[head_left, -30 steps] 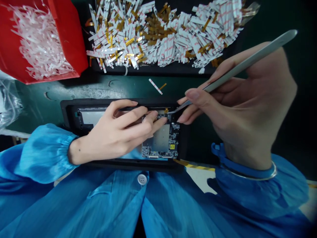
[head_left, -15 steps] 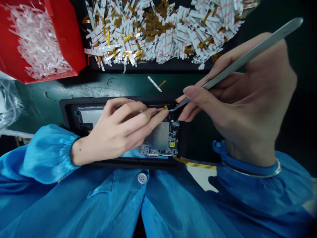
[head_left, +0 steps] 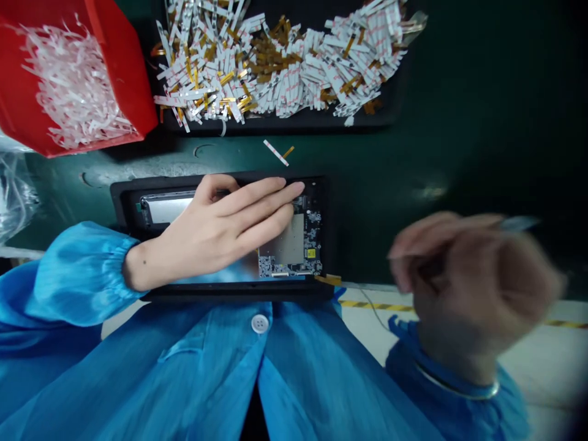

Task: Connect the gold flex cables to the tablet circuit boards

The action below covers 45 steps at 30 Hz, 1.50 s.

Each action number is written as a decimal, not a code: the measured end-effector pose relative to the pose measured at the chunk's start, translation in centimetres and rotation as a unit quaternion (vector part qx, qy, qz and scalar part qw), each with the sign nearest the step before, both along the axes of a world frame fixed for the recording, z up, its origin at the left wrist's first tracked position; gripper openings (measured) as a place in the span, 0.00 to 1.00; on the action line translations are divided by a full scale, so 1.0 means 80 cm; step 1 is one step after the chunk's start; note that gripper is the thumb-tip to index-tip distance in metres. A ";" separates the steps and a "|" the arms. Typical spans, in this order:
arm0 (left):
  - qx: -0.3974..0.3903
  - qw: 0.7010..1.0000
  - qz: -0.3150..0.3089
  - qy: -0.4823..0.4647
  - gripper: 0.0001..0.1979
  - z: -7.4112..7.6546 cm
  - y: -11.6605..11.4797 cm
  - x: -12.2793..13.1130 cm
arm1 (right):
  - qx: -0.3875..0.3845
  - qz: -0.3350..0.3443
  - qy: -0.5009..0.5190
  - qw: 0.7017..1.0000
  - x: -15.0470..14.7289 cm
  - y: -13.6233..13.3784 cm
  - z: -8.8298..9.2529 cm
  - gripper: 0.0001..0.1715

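Note:
An opened device with a bare circuit board [head_left: 298,245] lies in a black fixture tray [head_left: 124,196] on the green mat. My left hand [head_left: 220,229] rests flat on it, fingers stretched out toward the board's upper edge, holding nothing. My right hand [head_left: 468,282] is off to the right, near the table's front edge, smeared by motion. A blurred trace of the metal tweezers [head_left: 519,223] shows at its top; the fingers look curled round them.
A black tray [head_left: 367,119] heaped with white and gold flex strips [head_left: 275,61] stands at the back. One loose strip [head_left: 277,152] lies on the green mat [head_left: 436,153]. A red bin [head_left: 124,67] of white shreds sits back left. Yellow-black tape [head_left: 367,304] marks the front edge.
My right hand has pulled the tweezers away from the board's top edge, down and to the right. My left hand's fingers have flattened and slid up over the board.

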State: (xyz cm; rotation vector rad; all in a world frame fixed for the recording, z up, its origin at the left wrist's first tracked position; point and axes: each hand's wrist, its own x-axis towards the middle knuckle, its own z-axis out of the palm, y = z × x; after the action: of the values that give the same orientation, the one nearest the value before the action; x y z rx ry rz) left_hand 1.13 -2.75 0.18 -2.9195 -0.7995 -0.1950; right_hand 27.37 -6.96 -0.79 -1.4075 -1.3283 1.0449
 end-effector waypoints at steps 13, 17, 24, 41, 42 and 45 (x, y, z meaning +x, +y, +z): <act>-0.112 0.986 0.093 -0.082 0.14 0.002 0.037 0.026 | 0.025 -0.093 -0.085 0.992 -0.047 -0.096 -0.036 0.07; -0.043 0.992 0.116 0.033 0.19 0.011 0.025 0.039 | 0.089 -0.112 -0.075 0.987 -0.053 -0.100 -0.047 0.09; -0.169 0.982 -0.013 -0.080 0.11 0.010 -0.023 0.049 | 0.163 -0.134 -0.075 0.975 -0.060 -0.096 -0.063 0.12; -0.382 0.893 0.055 -0.233 0.03 0.013 -0.005 0.013 | 0.297 -0.027 -0.286 0.911 -0.048 -0.092 -0.048 0.13; -0.388 0.891 0.055 -0.230 0.03 0.011 -0.006 0.011 | 0.299 -0.005 -0.302 0.905 -0.046 -0.091 -0.044 0.14; -0.391 0.889 0.059 -0.230 0.04 0.007 -0.008 0.008 | 0.305 0.031 -0.326 0.894 -0.042 -0.089 -0.037 0.17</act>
State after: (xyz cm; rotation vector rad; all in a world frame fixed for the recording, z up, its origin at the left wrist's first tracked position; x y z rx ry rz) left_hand 1.76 -3.36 0.76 -3.5993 -1.3968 -0.7333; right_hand 23.99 -14.09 -3.72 -1.2527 -1.9705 0.1077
